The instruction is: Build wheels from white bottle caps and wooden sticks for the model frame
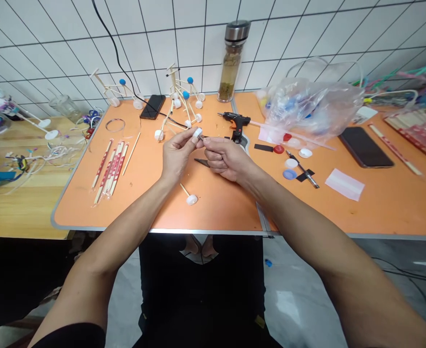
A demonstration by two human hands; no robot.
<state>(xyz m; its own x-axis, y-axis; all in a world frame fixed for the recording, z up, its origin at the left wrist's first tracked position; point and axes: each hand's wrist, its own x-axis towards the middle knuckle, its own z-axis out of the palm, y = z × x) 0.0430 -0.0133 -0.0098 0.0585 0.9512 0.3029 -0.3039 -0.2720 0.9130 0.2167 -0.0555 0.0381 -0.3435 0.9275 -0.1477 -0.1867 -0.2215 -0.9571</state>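
Between the thumb and fingers of my left hand (178,152) is a small white bottle cap (197,132). My right hand (223,157) is closed just to the right, around a dark pointed tool (201,162) mostly hidden in the fist. A thin metal part shows at the right fingertips, against the cap. Below the hands lies a wooden stick with a white cap (191,199) on its end. Behind them stand stick frames with white cap wheels and blue balls (186,94). A black glue gun (236,123) lies beyond my right hand.
Wrapped chopsticks (113,169) lie at the left, near a black phone (152,107). A tea bottle (232,63) stands by the wall. On the right are a plastic bag (310,106), loose caps (290,174), a craft knife (303,170) and another phone (365,147).
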